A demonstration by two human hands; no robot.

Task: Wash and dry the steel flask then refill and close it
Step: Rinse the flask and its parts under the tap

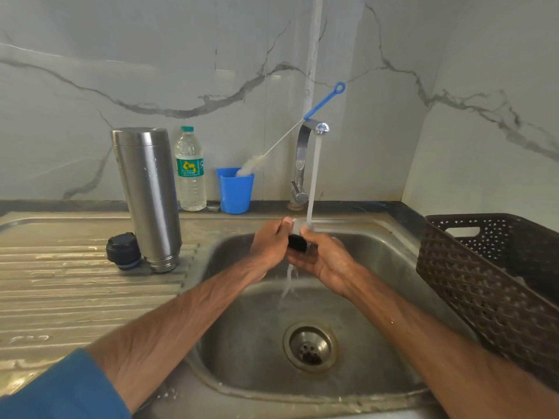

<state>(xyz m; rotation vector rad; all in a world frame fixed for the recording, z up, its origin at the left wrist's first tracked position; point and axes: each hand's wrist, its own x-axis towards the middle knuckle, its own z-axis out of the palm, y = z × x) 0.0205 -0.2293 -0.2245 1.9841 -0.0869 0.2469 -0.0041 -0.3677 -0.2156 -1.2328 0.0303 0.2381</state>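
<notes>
Fingers (284,222) of left hand (269,249) and right hand (328,263) curl round black part (297,242) | mostly hidden | tap stream (313,176) blurs its top

- Brown lattice basket (490,285), rt of sink (242,334).
- Blue cup (235,192), far on bench, w/ bottle brush (252,165) inside.
- Plastic water bottle (190,173) just left of cup.

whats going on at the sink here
A person holds a small black part between the left hand and right hand, under water running from the chrome tap into the steel sink. The tall steel flask stands on the ribbed drainboard, apparently mouth down, with a dark round cap beside it. Drying and refilling are not yet done.
</notes>
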